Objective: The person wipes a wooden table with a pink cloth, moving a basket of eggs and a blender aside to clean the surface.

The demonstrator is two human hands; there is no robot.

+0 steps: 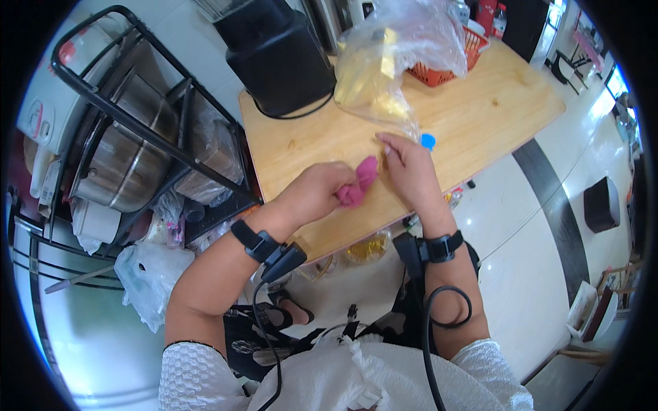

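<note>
My left hand (329, 186) is closed around a crumpled pink cloth (366, 173), part of which sticks out past the fingers above the wooden table (303, 146). To its right, my right hand (409, 167) hovers over the table with its fingers bent. Whether anything is pinched in those fingers is hidden. A clear plastic bag (378, 85) with yellow contents lies just beyond the right fingertips. Beside the right knuckles is a small round blue object (427, 141), perhaps a bottle cap.
A black blender-like appliance (280, 61) stands at the table's back left, its cable around the base. Behind the bag sits a red plastic basket (437, 74). On the left, a black metal rack (144, 133) holds a steel pot (123, 159). A black stool (600, 204) is on the floor.
</note>
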